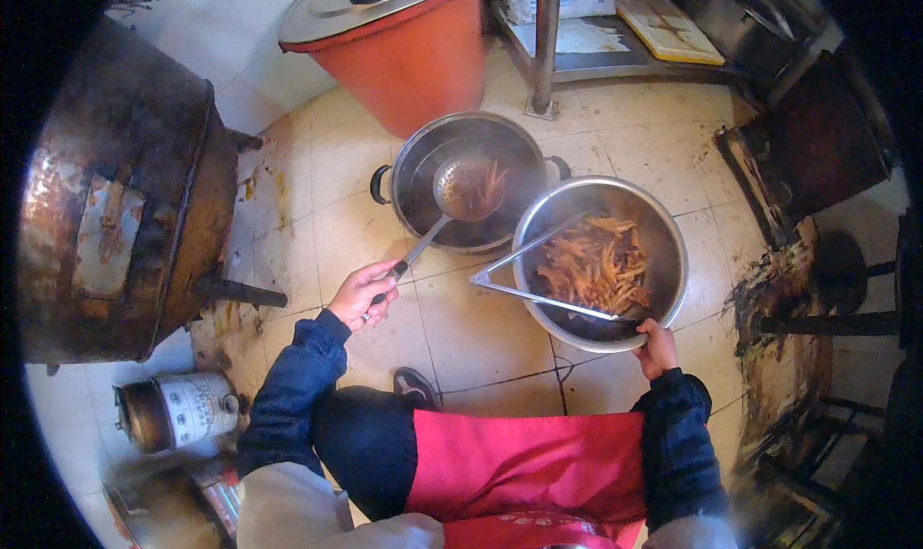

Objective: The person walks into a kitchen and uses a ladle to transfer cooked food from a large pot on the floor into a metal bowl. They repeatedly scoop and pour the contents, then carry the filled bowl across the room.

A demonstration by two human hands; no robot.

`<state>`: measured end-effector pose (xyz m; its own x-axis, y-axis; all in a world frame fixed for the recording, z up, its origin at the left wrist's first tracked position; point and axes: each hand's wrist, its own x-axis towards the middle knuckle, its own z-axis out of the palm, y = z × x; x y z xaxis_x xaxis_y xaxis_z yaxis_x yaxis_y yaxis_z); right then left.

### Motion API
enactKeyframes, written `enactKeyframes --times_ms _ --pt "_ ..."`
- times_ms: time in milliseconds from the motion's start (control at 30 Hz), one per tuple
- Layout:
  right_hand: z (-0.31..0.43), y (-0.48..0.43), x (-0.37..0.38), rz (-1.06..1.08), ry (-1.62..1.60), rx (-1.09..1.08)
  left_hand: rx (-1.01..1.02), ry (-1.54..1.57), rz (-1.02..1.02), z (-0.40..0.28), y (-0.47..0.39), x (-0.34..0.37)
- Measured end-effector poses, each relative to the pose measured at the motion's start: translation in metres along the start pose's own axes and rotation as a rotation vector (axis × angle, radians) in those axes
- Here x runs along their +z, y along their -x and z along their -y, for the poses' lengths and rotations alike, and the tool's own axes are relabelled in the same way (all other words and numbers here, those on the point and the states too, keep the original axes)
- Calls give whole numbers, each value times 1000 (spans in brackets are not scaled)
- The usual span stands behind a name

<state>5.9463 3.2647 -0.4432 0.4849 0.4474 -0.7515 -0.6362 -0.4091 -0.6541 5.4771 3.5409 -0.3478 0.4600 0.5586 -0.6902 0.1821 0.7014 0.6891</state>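
My left hand (364, 294) grips the handle of a perforated metal skimmer (456, 188), whose bowl is over the dark two-handled pot (413, 221) on the floor. Several chicken feet (492, 182) lie in the skimmer's bowl. With my right hand (657, 347) I hold the near rim of a round stainless-steel pot (681, 289). Many reddish-brown chicken feet (598, 268) are piled inside it. Metal tongs (484, 276) rest across this pot, with their bend sticking out over its left rim. Steam blurs the insides of both pots.
An orange bucket (425, 66) with a metal lid stands behind the dark pot. To the left is a large stained metal drum (137, 210) on legs. A metal shelf (584, 69) holds a sack and a yellow-edged board (667, 26). At the lower left lies a labelled canister (195, 410).
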Motion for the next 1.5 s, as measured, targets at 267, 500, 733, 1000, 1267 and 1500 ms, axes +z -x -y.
enactKeyframes --times_ms 267,500,733,1000,1267,1500 --pt "10 16 17 -7 17 -3 -2 -17 -25 3 3 -1" --pt "-3 -7 -6 20 59 -18 229 -347 76 -38 46 48" --pt "-9 -15 -5 5 69 -52 629 -1038 106 -39 56 111" --pt "-7 -14 -5 16 77 -67 634 -874 126 -38 45 113" --pt "-1 -2 1 4 27 -52 100 66 139 -49 45 79" --pt "1 -5 3 86 17 8 940 -1299 -391 -58 -40 -10"
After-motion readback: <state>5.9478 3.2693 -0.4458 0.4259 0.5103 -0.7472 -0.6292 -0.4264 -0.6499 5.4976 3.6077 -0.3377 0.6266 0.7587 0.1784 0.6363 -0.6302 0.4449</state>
